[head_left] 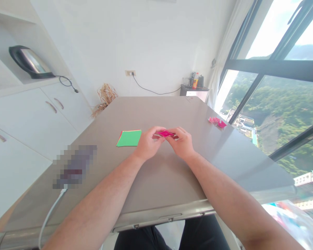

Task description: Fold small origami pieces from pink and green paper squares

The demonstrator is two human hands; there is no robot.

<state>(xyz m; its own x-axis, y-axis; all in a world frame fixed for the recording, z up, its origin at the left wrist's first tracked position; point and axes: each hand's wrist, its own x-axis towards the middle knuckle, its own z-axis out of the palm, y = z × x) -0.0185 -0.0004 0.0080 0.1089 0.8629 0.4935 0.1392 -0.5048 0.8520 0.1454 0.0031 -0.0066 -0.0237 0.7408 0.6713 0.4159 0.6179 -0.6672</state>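
Between my two hands, over the middle of the table, is a small folded piece of bright pink paper (165, 133). My left hand (150, 142) pinches its left end with thumb and fingers. At its right end, the fingers of my right hand (182, 141) are closed on the same paper. Parts of the paper are hidden behind the fingertips. Just left of my left hand lies a stack of square paper sheets (129, 138), green on top, with a red edge showing underneath.
Several folded pink paper pieces (217, 122) lie near the table's (156, 111) right edge, by the window. A blurred-out object with a white cable (50, 208) is at the left. An electric kettle (32, 62) stands on the left shelf. Dried stalks (105, 97) rise beyond the table's left edge.
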